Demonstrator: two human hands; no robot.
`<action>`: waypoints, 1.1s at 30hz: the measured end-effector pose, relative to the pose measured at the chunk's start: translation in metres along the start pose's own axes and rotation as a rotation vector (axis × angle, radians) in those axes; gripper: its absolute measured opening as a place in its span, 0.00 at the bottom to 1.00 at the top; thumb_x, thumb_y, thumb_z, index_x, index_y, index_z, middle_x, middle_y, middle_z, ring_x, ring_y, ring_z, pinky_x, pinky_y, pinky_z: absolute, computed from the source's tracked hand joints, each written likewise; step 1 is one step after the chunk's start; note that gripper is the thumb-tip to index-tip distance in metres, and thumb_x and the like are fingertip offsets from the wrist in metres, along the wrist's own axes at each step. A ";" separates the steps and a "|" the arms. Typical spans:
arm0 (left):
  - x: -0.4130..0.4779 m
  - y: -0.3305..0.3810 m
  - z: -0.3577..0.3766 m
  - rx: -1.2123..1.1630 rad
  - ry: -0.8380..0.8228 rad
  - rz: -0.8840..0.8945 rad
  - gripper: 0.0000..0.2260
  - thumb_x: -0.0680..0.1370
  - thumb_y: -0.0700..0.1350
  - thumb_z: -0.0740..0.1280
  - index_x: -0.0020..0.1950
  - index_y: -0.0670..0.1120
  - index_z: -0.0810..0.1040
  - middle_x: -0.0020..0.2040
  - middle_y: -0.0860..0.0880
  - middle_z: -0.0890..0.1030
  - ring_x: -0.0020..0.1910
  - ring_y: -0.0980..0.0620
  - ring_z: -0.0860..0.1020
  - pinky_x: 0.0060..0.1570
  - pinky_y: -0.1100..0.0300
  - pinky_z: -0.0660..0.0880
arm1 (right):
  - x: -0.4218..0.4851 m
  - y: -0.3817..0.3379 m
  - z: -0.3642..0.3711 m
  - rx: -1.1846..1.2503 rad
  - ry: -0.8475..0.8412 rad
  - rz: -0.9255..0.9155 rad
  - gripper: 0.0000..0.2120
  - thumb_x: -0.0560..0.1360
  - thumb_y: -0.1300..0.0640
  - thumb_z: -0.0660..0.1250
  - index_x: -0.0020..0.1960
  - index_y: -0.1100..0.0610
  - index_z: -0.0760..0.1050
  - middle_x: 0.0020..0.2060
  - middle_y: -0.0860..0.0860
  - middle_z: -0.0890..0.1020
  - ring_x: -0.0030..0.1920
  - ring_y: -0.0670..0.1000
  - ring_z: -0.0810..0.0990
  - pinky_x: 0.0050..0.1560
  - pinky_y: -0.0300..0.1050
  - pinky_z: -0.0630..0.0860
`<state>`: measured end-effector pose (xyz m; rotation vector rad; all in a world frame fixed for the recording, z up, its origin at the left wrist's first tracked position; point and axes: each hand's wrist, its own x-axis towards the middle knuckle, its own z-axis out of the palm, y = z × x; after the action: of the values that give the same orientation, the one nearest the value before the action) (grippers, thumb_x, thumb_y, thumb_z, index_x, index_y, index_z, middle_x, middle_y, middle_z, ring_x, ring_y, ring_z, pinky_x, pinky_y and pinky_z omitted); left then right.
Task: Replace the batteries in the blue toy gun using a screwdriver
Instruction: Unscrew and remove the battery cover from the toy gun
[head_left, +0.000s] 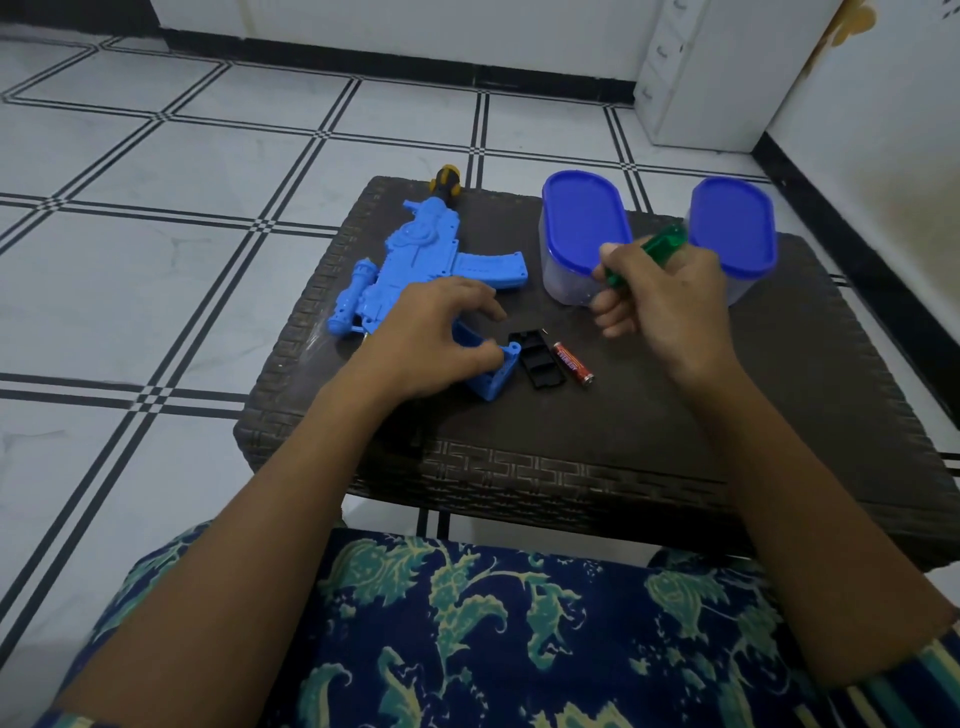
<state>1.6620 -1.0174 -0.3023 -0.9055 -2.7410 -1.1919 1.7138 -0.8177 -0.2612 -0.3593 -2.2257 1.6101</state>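
Floral fabric (467, 623) is lying nearest. Left hand (431, 332) is gripping the toy gun (410, 249), right hand (670, 306) clutching the screwdriver (661, 243) (battery (573, 362) between them).

A home room: white tiled floor (156, 249) (black-lined), low woven table (649, 467), white drawer cabinet (691, 78).

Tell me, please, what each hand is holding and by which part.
The right hand grips a green translucent screwdriver by its handle; the left hand holds the blue plastic toy gun by its pistol grip.
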 end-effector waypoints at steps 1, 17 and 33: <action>0.000 0.001 -0.001 -0.003 0.001 0.014 0.07 0.70 0.43 0.71 0.47 0.46 0.84 0.59 0.51 0.79 0.55 0.56 0.77 0.56 0.60 0.74 | 0.002 0.003 -0.004 -0.105 0.039 -0.030 0.15 0.77 0.55 0.65 0.36 0.63 0.78 0.27 0.55 0.79 0.26 0.49 0.76 0.30 0.43 0.76; -0.001 -0.004 0.010 0.301 -0.065 0.180 0.17 0.76 0.56 0.66 0.38 0.43 0.79 0.39 0.49 0.71 0.39 0.51 0.71 0.40 0.49 0.72 | 0.018 0.035 -0.006 -1.016 -0.259 0.168 0.21 0.72 0.37 0.69 0.40 0.56 0.74 0.36 0.52 0.79 0.38 0.51 0.78 0.36 0.45 0.71; -0.001 -0.008 -0.010 0.192 -0.057 0.114 0.06 0.70 0.45 0.73 0.36 0.45 0.79 0.33 0.54 0.77 0.32 0.61 0.74 0.36 0.63 0.68 | -0.001 0.020 0.008 -0.898 -0.222 -0.109 0.08 0.73 0.52 0.71 0.49 0.53 0.79 0.45 0.50 0.81 0.46 0.51 0.79 0.47 0.50 0.79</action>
<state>1.6567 -1.0287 -0.3003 -1.0698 -2.7438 -0.8803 1.7109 -0.8191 -0.2825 -0.2772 -2.9729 0.5239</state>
